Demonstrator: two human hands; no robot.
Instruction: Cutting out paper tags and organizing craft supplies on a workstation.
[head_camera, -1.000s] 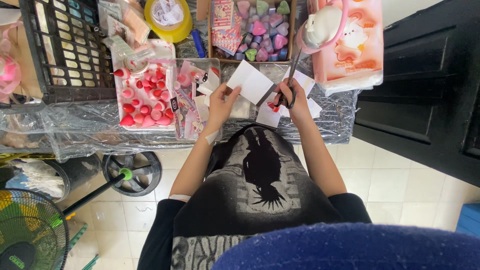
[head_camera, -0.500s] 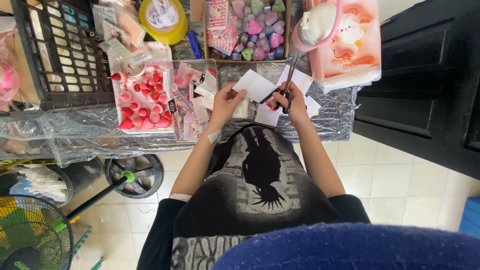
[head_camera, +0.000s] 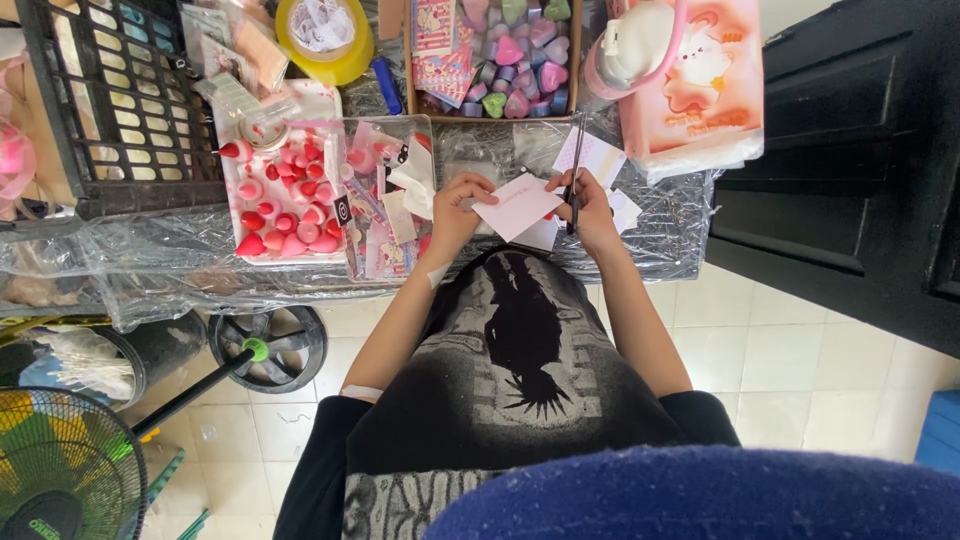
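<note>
On the plastic-wrapped table (head_camera: 150, 255), the white tray of red and pink teardrop sponges (head_camera: 280, 200) lies left of the pale pink paper card (head_camera: 515, 205), the cardboard box of heart-shaped pieces (head_camera: 505, 55) beyond.

The floor (head_camera: 800, 380) is laid with pale cream square tiles with thin dark grout lines, lit evenly by soft daylight. A table (head_camera: 150, 265) wrapped in crinkled clear plastic sheeting runs across the upper part of the view. To the right of the table's right edge stands a black panelled cabinet (head_camera: 850, 170). Under the table's left end sit a round black fan base (head_camera: 268, 347) and a green-bladed floor fan (head_camera: 60, 475). A blue object (head_camera: 935, 430) shows at the right edge.
</note>
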